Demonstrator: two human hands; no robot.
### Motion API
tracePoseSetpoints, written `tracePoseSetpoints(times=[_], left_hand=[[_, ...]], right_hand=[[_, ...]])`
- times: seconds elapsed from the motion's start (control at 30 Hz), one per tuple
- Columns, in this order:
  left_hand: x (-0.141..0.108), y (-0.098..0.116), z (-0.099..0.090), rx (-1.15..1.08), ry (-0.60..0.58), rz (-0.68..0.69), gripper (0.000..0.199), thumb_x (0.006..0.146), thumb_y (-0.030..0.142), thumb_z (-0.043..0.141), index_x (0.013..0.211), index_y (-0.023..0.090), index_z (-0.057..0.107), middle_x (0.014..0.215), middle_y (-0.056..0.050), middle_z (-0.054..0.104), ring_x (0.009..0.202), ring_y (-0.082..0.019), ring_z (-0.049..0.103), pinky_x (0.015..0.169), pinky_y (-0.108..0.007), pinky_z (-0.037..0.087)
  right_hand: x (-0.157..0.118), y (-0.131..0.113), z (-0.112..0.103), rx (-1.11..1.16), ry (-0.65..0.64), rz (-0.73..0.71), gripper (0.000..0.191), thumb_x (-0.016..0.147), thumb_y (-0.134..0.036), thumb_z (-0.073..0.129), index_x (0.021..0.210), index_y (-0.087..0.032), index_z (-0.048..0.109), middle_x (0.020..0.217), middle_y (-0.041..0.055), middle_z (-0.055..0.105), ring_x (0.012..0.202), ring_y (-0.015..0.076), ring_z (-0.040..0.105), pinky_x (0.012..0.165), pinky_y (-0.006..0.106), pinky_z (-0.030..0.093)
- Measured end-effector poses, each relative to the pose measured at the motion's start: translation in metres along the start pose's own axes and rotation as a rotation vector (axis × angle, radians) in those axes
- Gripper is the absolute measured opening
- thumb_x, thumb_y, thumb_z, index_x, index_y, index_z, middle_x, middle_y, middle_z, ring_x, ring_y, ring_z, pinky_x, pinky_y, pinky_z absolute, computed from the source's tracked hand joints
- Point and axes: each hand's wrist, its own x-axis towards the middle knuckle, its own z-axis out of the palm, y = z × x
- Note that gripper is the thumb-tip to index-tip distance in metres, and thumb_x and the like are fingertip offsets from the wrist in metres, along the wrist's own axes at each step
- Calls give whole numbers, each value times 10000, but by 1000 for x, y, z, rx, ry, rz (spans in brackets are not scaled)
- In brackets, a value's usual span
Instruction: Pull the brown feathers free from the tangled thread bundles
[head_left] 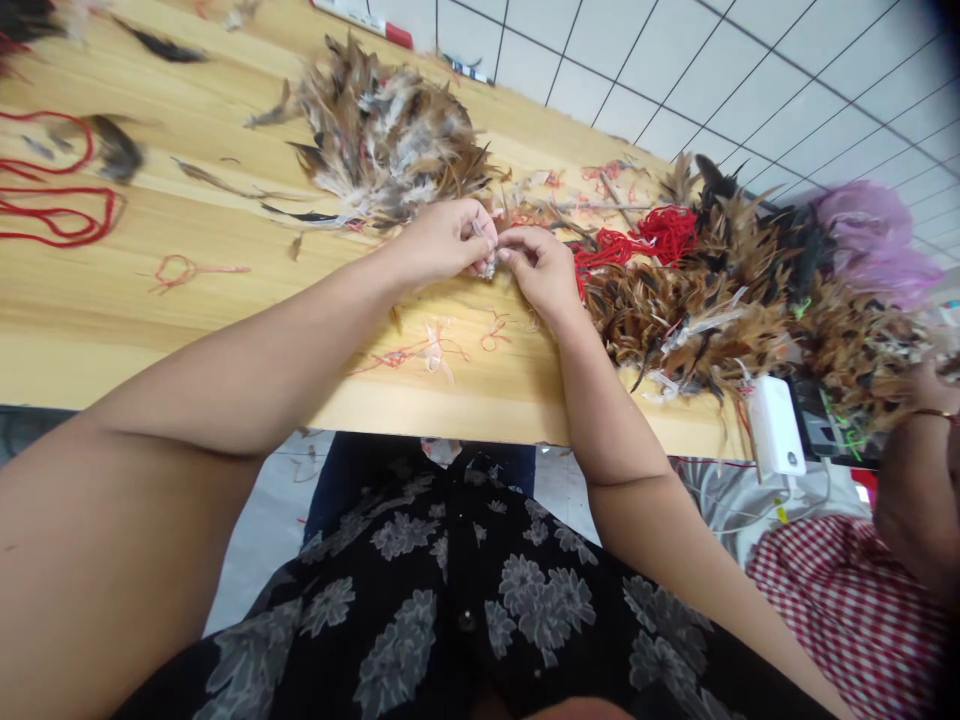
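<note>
My left hand (457,238) has its fingers closed round a small bundle of feather quills (487,262) above the wooden table (337,345). Touching it from the right, my right hand (538,262) pinches with thumb and forefinger at the same spot; what it grips is too small to make out. A pile of brown and white feathers (397,140) lies just behind my left hand. Red cord (664,238) lies in a bundle to the right of my right hand, beside brown feathers (682,310).
Loops of red cord (67,215) lie at the left. Thin thread scraps (405,355) lie near the front edge. At the right are a white power bank (776,425), a pink plastic bag (870,235) and another person's arm (915,480). A tiled wall stands behind.
</note>
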Motion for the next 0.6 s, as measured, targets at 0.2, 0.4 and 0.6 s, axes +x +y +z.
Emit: tracePoseSetpoints(times=[0.2, 0.4, 0.6], left_hand=[[-1, 1, -1, -84, 12, -31, 426, 1047, -149, 700, 1018, 261, 591, 784, 60, 746, 794, -164, 737, 907, -350, 620], [-1, -5, -3, -114, -55, -39, 299, 1083, -39, 807, 970, 228, 736, 800, 33, 781, 809, -174, 754, 952, -373, 653], [-4, -2, -5, -208, -86, -39, 326, 1051, -87, 797, 900, 201, 808, 796, -10, 791, 813, -179, 774, 994, -433, 677]], right_hand=[[-2, -3, 1, 4, -27, 74, 172, 1061, -221, 834, 1202, -252, 929, 1255, 59, 948, 1210, 278, 848, 1230, 490, 690], [-1, 2, 3, 57, -49, 101, 214, 1045, -207, 794, 1196, -229, 943, 1276, 72, 958, 1257, 287, 873, 1257, 493, 691], [-2, -3, 1, 58, -60, 88, 204, 1054, -225, 784, 1154, -259, 958, 1260, 66, 971, 1289, 295, 880, 1309, 524, 680]])
